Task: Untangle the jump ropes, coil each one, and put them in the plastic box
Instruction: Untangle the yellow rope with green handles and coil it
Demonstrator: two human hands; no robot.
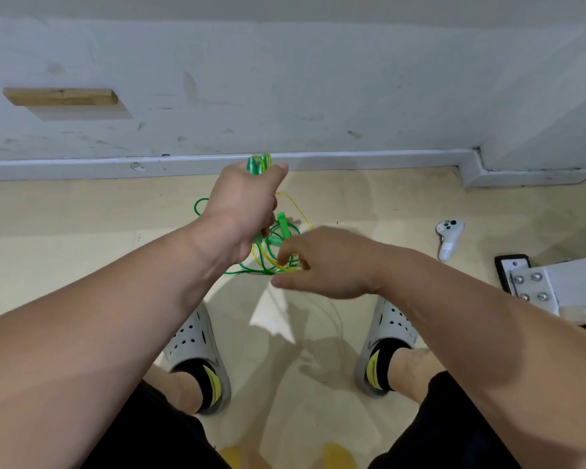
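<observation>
My left hand (242,206) grips a bunch of green jump rope handles (258,163) whose tops stick out above my fist. Green cord (198,206) and thin yellow cord (300,206) hang from it in tangled loops. Two more green handles (282,228) dangle just below my fist. My right hand (322,262) is lower and to the right, and its fingertips pinch the yellow and green loops (285,267) at the bottom of the bundle. The plastic box is not in view.
I stand on a beige floor close to a white wall with a baseboard (352,159). A white game controller (449,238) lies on the floor at right, beside a dark phone (503,267) and a white metal bracket (555,286). My feet wear grey clogs (193,346).
</observation>
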